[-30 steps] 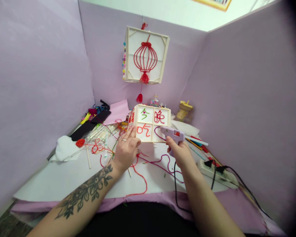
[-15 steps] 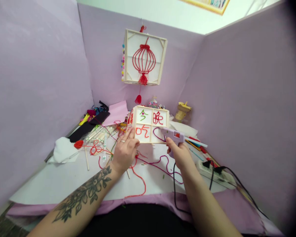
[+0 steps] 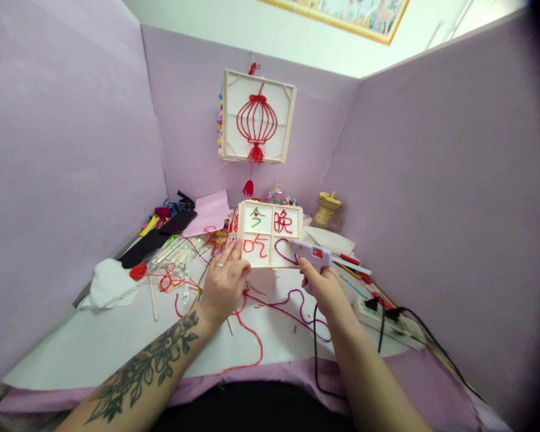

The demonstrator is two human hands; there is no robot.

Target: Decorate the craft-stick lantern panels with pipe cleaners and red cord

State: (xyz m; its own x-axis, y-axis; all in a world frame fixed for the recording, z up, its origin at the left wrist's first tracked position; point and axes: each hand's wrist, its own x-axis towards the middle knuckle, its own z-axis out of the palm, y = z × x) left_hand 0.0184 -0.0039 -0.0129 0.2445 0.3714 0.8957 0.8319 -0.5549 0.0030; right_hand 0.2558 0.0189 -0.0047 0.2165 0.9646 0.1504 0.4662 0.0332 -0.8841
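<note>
My left hand [image 3: 225,279] grips the lower left corner of a box lantern [image 3: 270,234] with a pale wooden frame and white panels. Its front has four panes; three bear yarn characters in green, red and orange-red. A purple yarn curve [image 3: 277,247] lies in the lower right pane. My right hand [image 3: 321,285] is wrapped round a lilac hot glue gun [image 3: 314,254], with a white glue stick [image 3: 351,265] jutting from its back. The gun's nozzle is at the lower right pane, beside the purple yarn; whether it touches cannot be made out.
A finished-looking lantern [image 3: 257,120] with a red yarn design hangs above. Red yarn [image 3: 260,336] and purple yarn [image 3: 292,309] trail over the white tabletop. A power strip [image 3: 389,324] with black cords sits right; white cloth [image 3: 112,282] and packaged sticks [image 3: 175,252] lie left.
The whole view has shifted slightly, so everything sits a little lower and further left. Both hands keep their hold, and the glue gun stays at the lower right pane.
</note>
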